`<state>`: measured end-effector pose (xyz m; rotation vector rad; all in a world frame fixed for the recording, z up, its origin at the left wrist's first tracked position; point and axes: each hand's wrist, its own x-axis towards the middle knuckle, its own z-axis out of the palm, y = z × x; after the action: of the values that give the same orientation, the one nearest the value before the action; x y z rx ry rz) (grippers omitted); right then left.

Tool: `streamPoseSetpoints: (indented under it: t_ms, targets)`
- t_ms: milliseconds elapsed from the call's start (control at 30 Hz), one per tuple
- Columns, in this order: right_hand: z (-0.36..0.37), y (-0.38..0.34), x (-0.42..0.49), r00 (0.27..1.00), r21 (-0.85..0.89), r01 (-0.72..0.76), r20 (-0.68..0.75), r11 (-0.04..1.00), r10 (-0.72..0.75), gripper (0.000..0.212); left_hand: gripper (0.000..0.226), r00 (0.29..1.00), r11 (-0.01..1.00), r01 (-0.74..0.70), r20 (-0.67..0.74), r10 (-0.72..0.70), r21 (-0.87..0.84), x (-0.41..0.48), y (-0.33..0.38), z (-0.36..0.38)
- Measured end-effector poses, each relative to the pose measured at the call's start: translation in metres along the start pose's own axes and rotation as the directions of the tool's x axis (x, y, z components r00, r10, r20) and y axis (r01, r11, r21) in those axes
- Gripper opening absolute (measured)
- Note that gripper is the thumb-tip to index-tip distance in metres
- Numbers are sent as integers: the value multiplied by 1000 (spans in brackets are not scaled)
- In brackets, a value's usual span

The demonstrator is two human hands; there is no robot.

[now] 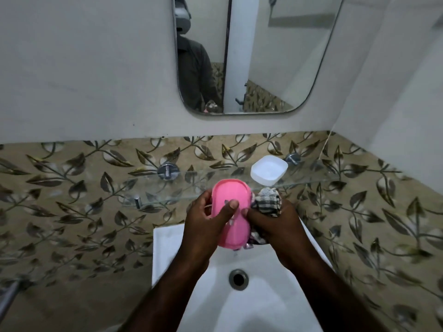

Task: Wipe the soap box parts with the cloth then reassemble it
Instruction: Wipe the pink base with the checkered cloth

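My left hand (203, 219) clamps the pink lid (231, 215) over the sink (167, 240), thumb across to steady it. Right hand (273, 226) bunches the checked cloth (267, 201) against its edge. White tray (269, 170) is parked on the glass shelf (215, 180).

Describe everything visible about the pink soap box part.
The pink soap box part is an oblong, round-cornered piece of smooth, glossy plastic with a raised rim near its edge and a faint pale motif partly hidden under the thumb. It is held above the white sink, tilted, broad face toward the camera. The left hand grips it, thumb across the face; the right hand presses the checked cloth against its right edge.
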<state>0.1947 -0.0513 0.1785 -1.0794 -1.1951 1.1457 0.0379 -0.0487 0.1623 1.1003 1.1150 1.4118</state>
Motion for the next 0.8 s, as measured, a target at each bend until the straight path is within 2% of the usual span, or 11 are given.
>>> streamPoseSetpoints:
  t_ms: [67, 133, 200, 267, 433, 567, 633, 733, 767, 800]
  targets:
    - [-3, -2, 3, 1000, 165, -6, -12, 986, 8, 18, 37, 998, 997, 5, 66, 0, -83, 2, 4, -5]
    - [-2, 0, 1, 1000, 267, -10, -12, 964, 14, 25, 31, 993, 987, 27, 119, -9, -156, 0, 5, -5]
    - [3, 5, -4, 999, 348, -32, 1, 937, 34, 35, 39, 991, 964, 40, 131, -5, -262, -3, 0, -1]
    - [6, 12, -8, 997, 332, -59, -25, 941, 71, 35, 47, 995, 960, -3, 100, 31, -279, -8, -6, 3]
    - [2, 24, -9, 984, 242, -127, -95, 962, 153, 25, 44, 987, 988, -150, 52, 151, -29, -16, -4, 7]
    - [-12, 21, -8, 952, 250, -35, -287, 968, 109, 21, 50, 979, 956, -198, -6, 204, 217, -11, -3, -4]
    - [-17, 12, -9, 942, 173, 50, -336, 984, 11, 25, 49, 970, 906, -215, -30, 242, 365, -11, -3, -7]
    - [-11, -12, -15, 944, -106, 221, -228, 970, -240, 32, 44, 961, 868, -241, -17, 275, 435, -13, -2, -5]
    - [-7, -20, -16, 925, -247, 303, -154, 920, -347, 31, 42, 958, 858, -262, 12, 287, 442, -16, 0, -4]
    - [-3, -26, -17, 881, -397, 410, -61, 821, -469, 30, 41, 950, 838, -294, 43, 310, 460, -17, 1, -3]
